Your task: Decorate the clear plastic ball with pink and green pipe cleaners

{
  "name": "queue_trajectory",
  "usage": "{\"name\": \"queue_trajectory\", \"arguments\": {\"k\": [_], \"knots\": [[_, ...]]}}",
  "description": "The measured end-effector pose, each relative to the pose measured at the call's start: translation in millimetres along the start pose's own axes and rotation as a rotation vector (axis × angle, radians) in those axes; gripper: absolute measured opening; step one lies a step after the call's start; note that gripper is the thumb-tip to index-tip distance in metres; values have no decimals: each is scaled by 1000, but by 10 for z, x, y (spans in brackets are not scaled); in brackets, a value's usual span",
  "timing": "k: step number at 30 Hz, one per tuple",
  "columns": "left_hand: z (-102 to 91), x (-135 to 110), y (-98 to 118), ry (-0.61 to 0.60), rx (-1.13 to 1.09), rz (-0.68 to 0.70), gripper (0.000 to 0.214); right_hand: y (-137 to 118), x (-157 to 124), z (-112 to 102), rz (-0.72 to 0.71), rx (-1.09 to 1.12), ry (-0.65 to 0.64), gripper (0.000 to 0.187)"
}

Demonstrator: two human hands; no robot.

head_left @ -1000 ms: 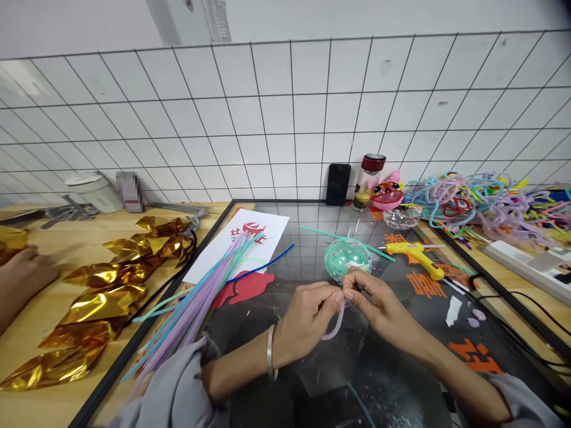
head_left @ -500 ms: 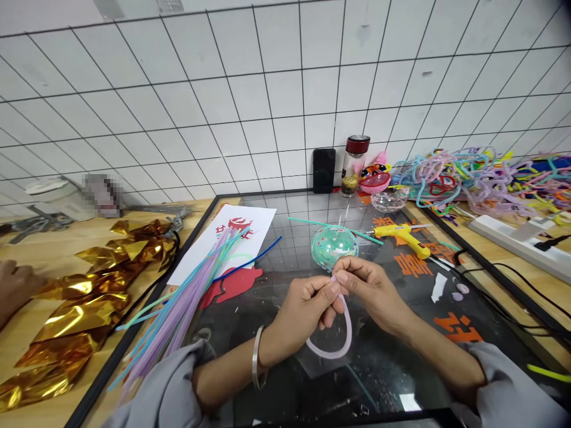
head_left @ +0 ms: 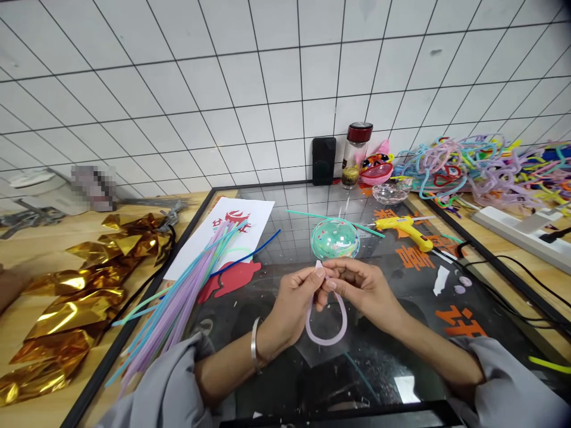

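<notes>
A pale lilac pipe cleaner (head_left: 328, 341) is bent into a loop that hangs below my fingers. My left hand (head_left: 300, 296) pinches it where its ends come together, and a short tip sticks up above the thumb. Close against it, my right hand (head_left: 360, 291) pinches the other side of the loop between thumb and fingers. Just beyond my hands sits a clear dome (head_left: 335, 239) with green inside and coloured specks. To the left lies a bundle of lilac, blue and green pipe cleaners (head_left: 178, 306), partly over white paper (head_left: 250, 221) and a red cut-out (head_left: 238, 279).
A yellow glue gun (head_left: 407, 229) lies at the right, its cord running to the side. Behind stand a black phone (head_left: 323, 160) and a glass bottle (head_left: 355, 157). Tangled pipe cleaners (head_left: 473, 169) and a power strip (head_left: 521, 238) lie right; gold foil (head_left: 75, 315) lies left.
My hands have shifted slightly left, and the joined tip now points up above my left thumb. The loop hangs rounder and more to the front. The camera view has tilted slightly downward.
</notes>
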State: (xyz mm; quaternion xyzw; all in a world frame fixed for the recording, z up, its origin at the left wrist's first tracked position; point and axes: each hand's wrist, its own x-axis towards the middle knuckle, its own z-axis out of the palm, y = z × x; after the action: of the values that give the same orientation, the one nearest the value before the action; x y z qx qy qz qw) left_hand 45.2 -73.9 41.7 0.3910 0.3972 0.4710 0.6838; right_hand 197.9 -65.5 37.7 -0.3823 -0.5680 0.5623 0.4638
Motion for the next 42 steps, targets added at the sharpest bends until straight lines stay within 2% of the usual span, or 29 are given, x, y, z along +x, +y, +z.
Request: {"name": "queue_trajectory", "arguments": {"k": [8,13,19,31,42], "knots": [[1,-1,39,-33,84,-8,46,-9,12,-50,11,-94,46,29],[-47,7,45,-61,187,27,50,-36,23,-56,-43,-109,39,29],[-80,4,51,-102,253,36,49,-49,23,-84,-147,-171,76,18],[-79,-13,83,-201,427,51,46,-151,10,-43,46,29,74,25],[-65,-37,60,-342,347,-57,47,-202,2,-24,-4,104,146,26]]}}
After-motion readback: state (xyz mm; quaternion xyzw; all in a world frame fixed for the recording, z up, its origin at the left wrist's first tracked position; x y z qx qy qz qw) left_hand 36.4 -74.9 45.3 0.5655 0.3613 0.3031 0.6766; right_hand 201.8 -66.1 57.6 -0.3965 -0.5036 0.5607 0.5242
